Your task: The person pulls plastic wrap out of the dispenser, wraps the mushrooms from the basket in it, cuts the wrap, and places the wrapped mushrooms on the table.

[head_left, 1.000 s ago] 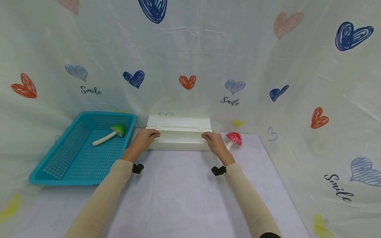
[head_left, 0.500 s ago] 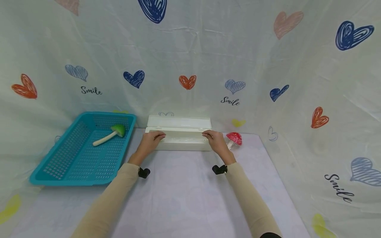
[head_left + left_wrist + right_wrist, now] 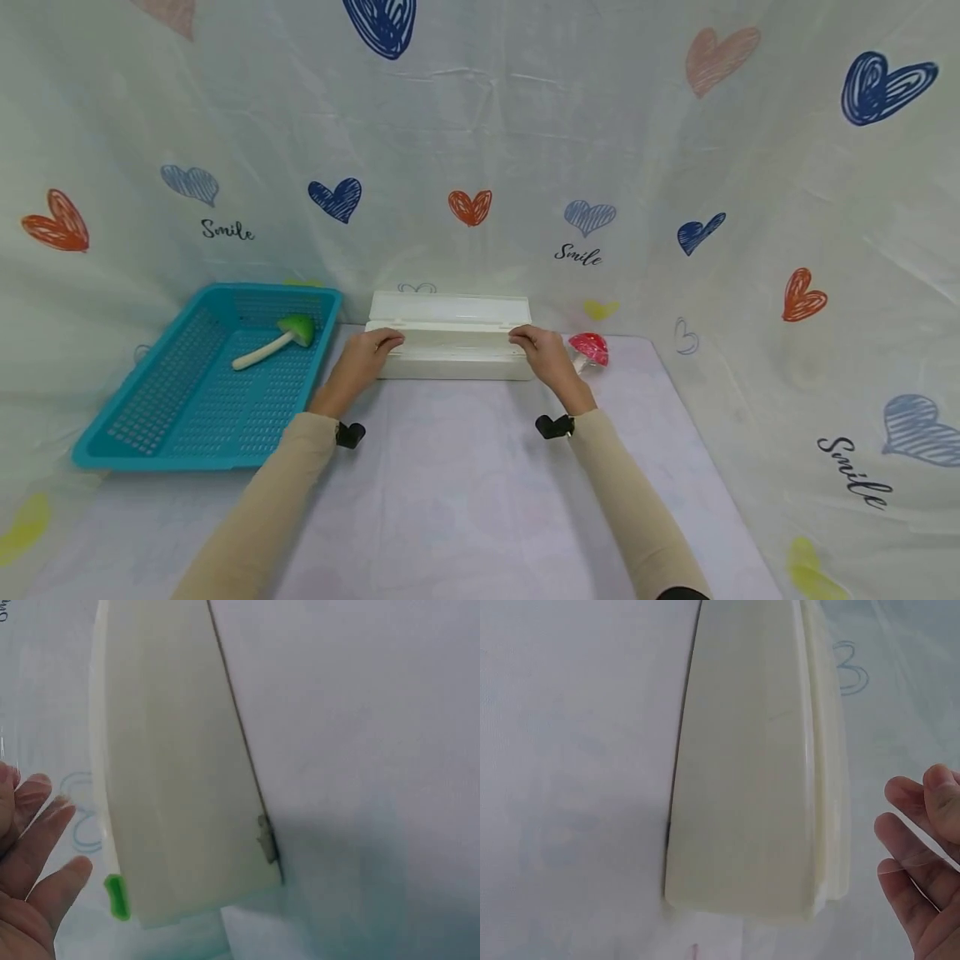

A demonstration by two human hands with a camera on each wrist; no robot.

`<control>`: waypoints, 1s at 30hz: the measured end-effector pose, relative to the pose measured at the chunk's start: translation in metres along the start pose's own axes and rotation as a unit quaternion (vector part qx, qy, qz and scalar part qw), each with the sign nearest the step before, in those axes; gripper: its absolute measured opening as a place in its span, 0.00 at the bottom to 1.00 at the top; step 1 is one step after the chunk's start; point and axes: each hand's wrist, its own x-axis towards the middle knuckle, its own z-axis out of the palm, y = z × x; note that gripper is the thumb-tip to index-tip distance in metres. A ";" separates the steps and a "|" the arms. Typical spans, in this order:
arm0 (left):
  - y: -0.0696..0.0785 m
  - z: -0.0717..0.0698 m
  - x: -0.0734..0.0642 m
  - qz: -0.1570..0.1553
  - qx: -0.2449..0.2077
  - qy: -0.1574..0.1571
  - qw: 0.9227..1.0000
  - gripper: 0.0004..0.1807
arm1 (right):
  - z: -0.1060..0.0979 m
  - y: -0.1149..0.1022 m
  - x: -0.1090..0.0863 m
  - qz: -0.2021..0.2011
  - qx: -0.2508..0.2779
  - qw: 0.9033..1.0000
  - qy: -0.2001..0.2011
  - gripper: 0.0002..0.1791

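A long white box (image 3: 457,368) with its lid (image 3: 450,309) raised lies by the back wall, apparently a cling film dispenser. My left hand (image 3: 362,363) is above its left end, thumb and fingertips together; a clear sheen of cling film shows at those fingers in the left wrist view. Above the right end, my right hand (image 3: 549,362) pinches the clear cling film (image 3: 946,860), whose thin edge crosses the fingers in the right wrist view. The film's spread is hard to see. A small green tab (image 3: 117,897) marks one end of the box.
A blue basket (image 3: 172,461) stands at the left with a green-capped toy mushroom (image 3: 272,347) in it. Just right of my right hand lies a red-capped mushroom (image 3: 590,348). Behind the white-covered table (image 3: 465,483) hangs a heart-printed sheet (image 3: 525,150).
My left hand shifted right along the box, then back left to its end. The right hand has stayed nearly in place. The box, basket and mushrooms have not moved.
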 end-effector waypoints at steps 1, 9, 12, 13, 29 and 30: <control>0.002 -0.003 0.001 0.008 0.001 0.002 1.000 0.11 | -0.001 0.000 0.000 -0.005 0.000 1.000 0.001 0.11; 0.008 -0.021 0.005 0.065 0.041 -0.015 0.997 0.10 | -0.009 -0.005 -0.002 -0.027 -0.006 1.000 -0.002 0.10; 0.008 -0.025 0.005 0.074 0.040 -0.018 0.996 0.09 | -0.011 -0.007 -0.003 -0.040 0.001 0.999 -0.008 0.10; 0.008 -0.026 0.005 0.080 0.039 -0.018 0.996 0.09 | -0.012 -0.008 -0.004 -0.043 0.002 0.999 -0.009 0.10; 0.019 -0.044 0.007 0.132 0.090 -0.032 0.987 0.10 | -0.021 -0.013 -0.004 -0.077 -0.010 0.997 0.016 0.07; 0.019 -0.045 0.007 0.137 0.093 -0.033 0.986 0.10 | -0.022 -0.014 -0.004 -0.080 -0.011 0.997 0.018 0.07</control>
